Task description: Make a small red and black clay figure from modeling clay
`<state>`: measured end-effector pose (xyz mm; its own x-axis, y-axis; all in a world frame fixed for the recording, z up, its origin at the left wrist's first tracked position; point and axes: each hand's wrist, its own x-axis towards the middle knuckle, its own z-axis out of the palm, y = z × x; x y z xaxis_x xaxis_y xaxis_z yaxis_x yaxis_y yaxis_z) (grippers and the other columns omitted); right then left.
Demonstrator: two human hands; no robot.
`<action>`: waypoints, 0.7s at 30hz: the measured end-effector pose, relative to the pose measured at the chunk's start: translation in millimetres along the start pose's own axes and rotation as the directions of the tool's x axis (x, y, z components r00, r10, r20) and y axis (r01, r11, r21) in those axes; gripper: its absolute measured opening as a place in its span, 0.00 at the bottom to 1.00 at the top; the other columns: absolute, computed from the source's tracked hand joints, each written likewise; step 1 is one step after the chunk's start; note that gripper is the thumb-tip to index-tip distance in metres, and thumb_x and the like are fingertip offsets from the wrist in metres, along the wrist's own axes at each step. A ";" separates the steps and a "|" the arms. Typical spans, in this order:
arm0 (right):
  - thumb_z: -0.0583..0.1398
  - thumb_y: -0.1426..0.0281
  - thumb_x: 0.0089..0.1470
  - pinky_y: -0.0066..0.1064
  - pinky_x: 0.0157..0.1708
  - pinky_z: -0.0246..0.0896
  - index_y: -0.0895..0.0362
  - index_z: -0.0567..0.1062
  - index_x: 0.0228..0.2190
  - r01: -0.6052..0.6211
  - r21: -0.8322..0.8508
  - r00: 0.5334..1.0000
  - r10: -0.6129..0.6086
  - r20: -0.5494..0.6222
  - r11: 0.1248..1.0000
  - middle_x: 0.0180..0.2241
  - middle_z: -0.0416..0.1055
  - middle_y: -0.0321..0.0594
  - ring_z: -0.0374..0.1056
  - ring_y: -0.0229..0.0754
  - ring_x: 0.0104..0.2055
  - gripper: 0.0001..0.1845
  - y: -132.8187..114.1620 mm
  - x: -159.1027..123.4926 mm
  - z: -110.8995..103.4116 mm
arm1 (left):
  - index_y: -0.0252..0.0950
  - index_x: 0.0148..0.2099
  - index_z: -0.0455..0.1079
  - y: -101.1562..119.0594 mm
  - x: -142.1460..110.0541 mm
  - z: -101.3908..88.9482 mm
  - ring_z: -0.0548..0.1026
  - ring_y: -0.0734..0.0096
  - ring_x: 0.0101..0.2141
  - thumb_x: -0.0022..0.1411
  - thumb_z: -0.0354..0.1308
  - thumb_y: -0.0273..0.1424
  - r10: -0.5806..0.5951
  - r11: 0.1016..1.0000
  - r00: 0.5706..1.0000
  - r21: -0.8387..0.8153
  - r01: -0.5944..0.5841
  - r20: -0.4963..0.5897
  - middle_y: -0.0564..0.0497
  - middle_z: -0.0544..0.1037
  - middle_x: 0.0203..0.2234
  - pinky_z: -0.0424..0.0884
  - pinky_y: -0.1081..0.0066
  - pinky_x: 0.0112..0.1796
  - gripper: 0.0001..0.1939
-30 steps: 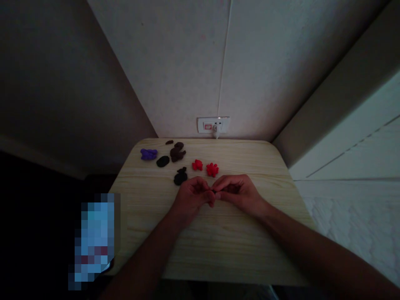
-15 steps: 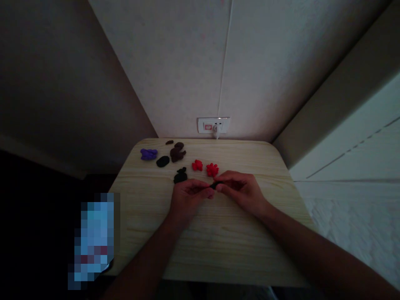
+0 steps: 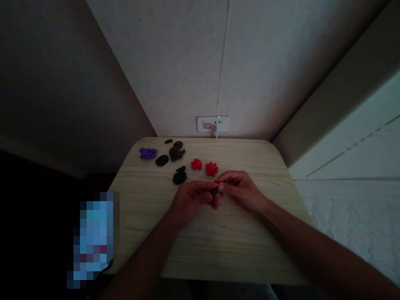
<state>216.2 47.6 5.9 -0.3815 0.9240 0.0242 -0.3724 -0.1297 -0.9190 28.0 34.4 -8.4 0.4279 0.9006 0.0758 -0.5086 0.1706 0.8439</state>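
Pixelated patch (image 3: pixel 95 237): one, blue with dark red squares, at the left edge of the table (image 3: pixel 218 250).
Purple lump (image 3: pixel 148 153): one, lying at the table's far left.
Black oval (image 3: pixel 162 160): one, flat, between the purple lump and the brown pieces.
Brown pieces (image 3: pixel 176 151): a clustered group, with a small brown bit (image 3: pixel 168 141) just beyond, near the wall.
Black figure (image 3: pixel 179 176): one, rounded, a smaller part on its far side, near the left hand.
Left hand (image 3: pixel 193 199): fingers curled round a small dark piece (image 3: pixel 213 191) (largely hidden by fingers), above the table's middle.
Red pieces: two, the left one (image 3: pixel 196 164) chunky, the right one (image 3: pixel 211 168) knobbly, both beyond the hands.
Wall socket (image 3: pixel 213 124): one, white, plug inserted.
Right hand (image 3: pixel 239 189): thumb and fingers pinched together at the same dark piece, meeting the left fingertips.
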 end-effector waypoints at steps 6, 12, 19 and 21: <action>0.75 0.63 0.48 0.22 0.22 0.64 0.58 0.84 0.32 -0.090 0.109 0.996 0.087 0.028 0.990 0.22 0.79 0.36 0.71 0.33 0.21 0.12 3.4 -0.9 1.5 | 0.38 0.43 0.84 5.3 -1.1 4.0 0.82 0.67 0.25 0.53 0.76 0.36 -0.060 0.998 0.998 -0.037 0.060 -0.004 0.46 0.86 0.30 0.78 0.70 0.27 0.15; 0.75 0.62 0.49 0.22 0.26 0.68 0.59 0.85 0.35 -0.201 0.225 0.980 0.193 0.057 0.953 0.26 0.82 0.40 0.75 0.34 0.26 0.14 -0.1 -2.5 1.7 | 0.38 0.39 0.84 6.7 -1.5 6.5 0.83 0.65 0.24 0.50 0.77 0.38 -0.084 0.996 0.992 -0.020 0.082 -0.096 0.46 0.86 0.27 0.80 0.68 0.28 0.15; 0.76 0.65 0.46 0.21 0.27 0.69 0.57 0.85 0.33 -0.194 0.236 0.981 0.184 0.063 0.952 0.26 0.82 0.38 0.75 0.33 0.26 0.13 -1.2 -1.8 0.4 | 0.36 0.39 0.83 12.6 -0.3 9.0 0.82 0.68 0.25 0.54 0.75 0.35 -0.076 0.990 0.993 -0.121 0.065 -0.087 0.47 0.85 0.26 0.79 0.70 0.28 0.11; 0.77 0.66 0.43 0.21 0.25 0.68 0.57 0.85 0.31 -0.156 0.214 0.988 0.155 0.022 0.964 0.25 0.81 0.37 0.74 0.32 0.24 0.12 -0.7 -1.0 -0.3 | 0.36 0.44 0.82 12.8 0.4 8.1 0.83 0.67 0.27 0.56 0.73 0.36 -0.081 0.986 0.993 -0.153 0.068 -0.081 0.47 0.86 0.28 0.79 0.69 0.29 0.14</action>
<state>217.0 46.9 6.4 -0.4534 0.8845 -0.1097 -0.4805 -0.3462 -0.8058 27.7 33.7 6.7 0.4057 0.9133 -0.0360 -0.5869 0.2905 0.7558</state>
